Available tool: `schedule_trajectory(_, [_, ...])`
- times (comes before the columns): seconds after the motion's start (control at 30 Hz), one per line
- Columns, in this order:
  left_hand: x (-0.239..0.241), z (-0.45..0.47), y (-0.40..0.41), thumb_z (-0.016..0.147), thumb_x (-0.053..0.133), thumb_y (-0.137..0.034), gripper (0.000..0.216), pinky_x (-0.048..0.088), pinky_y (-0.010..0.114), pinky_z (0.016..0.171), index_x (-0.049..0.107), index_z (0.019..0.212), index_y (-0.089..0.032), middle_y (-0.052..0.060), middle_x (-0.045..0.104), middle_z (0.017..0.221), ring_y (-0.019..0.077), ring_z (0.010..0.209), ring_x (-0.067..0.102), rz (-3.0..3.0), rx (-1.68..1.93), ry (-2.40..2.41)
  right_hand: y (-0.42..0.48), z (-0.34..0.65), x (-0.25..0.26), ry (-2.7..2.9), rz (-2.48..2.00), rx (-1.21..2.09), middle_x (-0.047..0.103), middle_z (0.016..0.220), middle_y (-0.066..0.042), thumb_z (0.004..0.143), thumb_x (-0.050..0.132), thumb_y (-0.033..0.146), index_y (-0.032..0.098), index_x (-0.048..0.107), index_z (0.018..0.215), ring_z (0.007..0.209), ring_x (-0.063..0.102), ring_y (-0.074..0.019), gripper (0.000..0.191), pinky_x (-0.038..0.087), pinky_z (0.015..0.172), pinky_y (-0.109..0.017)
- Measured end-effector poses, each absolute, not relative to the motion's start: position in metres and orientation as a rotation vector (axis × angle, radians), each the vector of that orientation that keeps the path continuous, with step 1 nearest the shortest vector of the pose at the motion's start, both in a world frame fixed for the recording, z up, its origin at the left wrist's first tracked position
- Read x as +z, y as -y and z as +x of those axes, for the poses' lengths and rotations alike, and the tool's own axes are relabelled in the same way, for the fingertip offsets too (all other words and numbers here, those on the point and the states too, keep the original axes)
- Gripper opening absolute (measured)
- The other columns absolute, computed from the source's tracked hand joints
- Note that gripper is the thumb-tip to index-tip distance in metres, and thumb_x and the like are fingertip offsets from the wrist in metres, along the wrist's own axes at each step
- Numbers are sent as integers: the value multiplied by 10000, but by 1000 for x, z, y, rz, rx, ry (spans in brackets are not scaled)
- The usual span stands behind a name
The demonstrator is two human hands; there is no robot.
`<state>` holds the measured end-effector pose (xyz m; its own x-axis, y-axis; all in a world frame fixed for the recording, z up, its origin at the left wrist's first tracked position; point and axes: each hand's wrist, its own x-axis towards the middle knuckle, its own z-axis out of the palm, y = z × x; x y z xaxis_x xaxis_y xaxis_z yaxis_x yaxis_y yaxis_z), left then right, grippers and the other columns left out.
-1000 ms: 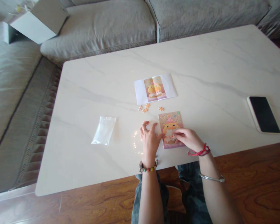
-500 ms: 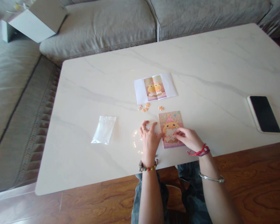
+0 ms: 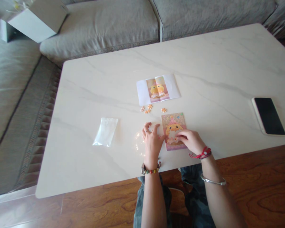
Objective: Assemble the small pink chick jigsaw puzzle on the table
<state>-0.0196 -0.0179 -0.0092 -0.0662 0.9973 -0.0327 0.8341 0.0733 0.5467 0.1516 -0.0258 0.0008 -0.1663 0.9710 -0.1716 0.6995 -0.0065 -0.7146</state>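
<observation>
A jigsaw puzzle (image 3: 174, 119) of a yellow cartoon animal lies at the table's near edge, with a pale bare gap in its middle. Over that gap my right hand (image 3: 191, 139) is closed in a pinch on a puzzle piece, mostly hidden by the fingers. My left hand (image 3: 153, 137) is open, fingers spread and bent, its thumb at the puzzle's left edge. Beneath and beside it are a clear, shiny round plastic thing (image 3: 139, 144) and some partly covered pieces. Several loose orange puzzle pieces (image 3: 147, 109) lie beyond, with a single orange piece (image 3: 164, 110) to their right.
A creased reference picture sheet (image 3: 142, 91) lies behind the loose pieces. To the left is a clear plastic bag (image 3: 106, 132); a phone (image 3: 269, 115) rests far right. The white marbled table (image 3: 90, 171) stands before a grey sofa (image 3: 114, 25).
My right hand has shifted slightly left and up over the gap, its wrist turning a little. My left hand and the loose pieces stay where they were.
</observation>
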Motion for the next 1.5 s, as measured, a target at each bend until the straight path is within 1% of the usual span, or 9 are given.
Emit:
schedule_trajectory(0.13, [-9,-19,18,572,686,-282,470,330,419,919,539,1018,-262,72,332,1163,256,1072,348,1817,547,-1963,25,152,-1,1882,-1768,1000,678,749,-10,729,540,189,206,651,748,665,616,-143,114,460,644,-240])
schedule_trajectory(0.2, [-8,-19,17,567,690,-287,475,334,426,912,538,1017,-268,69,333,1165,257,1067,352,1811,538,-1972,24,153,0,1900,-1738,1004,678,764,-11,733,534,183,204,652,718,698,616,-143,120,455,663,-237])
schedule_trajectory(0.33, [-8,-19,17,579,679,-284,457,343,424,900,540,1014,-264,70,331,1167,260,1069,351,1810,541,-1974,22,153,2,1929,-1709,969,670,786,-23,742,513,165,196,651,719,732,608,-145,143,450,682,-241])
schedule_trajectory(0.6, [-8,-19,16,575,678,-276,454,337,449,900,543,1008,-262,72,333,1163,269,1068,354,1799,527,-1965,25,159,9,1910,-1698,970,629,790,-40,791,420,166,193,651,882,693,585,-126,249,443,671,-238])
schedule_trajectory(0.73, [-9,-19,16,578,676,-280,451,336,435,904,543,1009,-258,74,336,1168,261,1069,361,1810,535,-1970,27,164,10,1885,-1726,1046,636,775,-29,764,464,208,185,651,805,670,578,-122,193,436,643,-227])
schedule_trajectory(0.87, [-10,-19,16,577,678,-285,466,340,430,899,538,1020,-264,70,335,1177,260,1077,358,1811,523,-1970,28,165,12,1816,-1847,1135,626,632,2,713,534,263,177,621,712,527,539,-109,122,411,529,-216])
schedule_trajectory(0.93, [-10,-19,16,577,677,-280,465,337,432,902,538,1021,-264,69,333,1178,262,1075,357,1805,519,-1974,29,165,12,1790,-1850,1174,617,591,12,708,538,271,179,606,685,505,534,-105,116,402,510,-209])
schedule_trajectory(1.27, [-7,-19,16,587,667,-276,444,336,440,900,541,1013,-261,75,340,1170,262,1073,368,1807,522,-1967,29,166,7,1877,-1830,999,638,659,-1,720,529,249,196,593,670,572,556,-120,97,412,564,-226])
schedule_trajectory(1.5, [-6,-19,16,583,673,-285,457,336,441,898,536,1018,-261,76,334,1172,264,1074,363,1787,517,-1963,28,170,0,1996,-1782,903,605,686,-7,728,531,214,194,567,657,630,550,-129,82,412,603,-240])
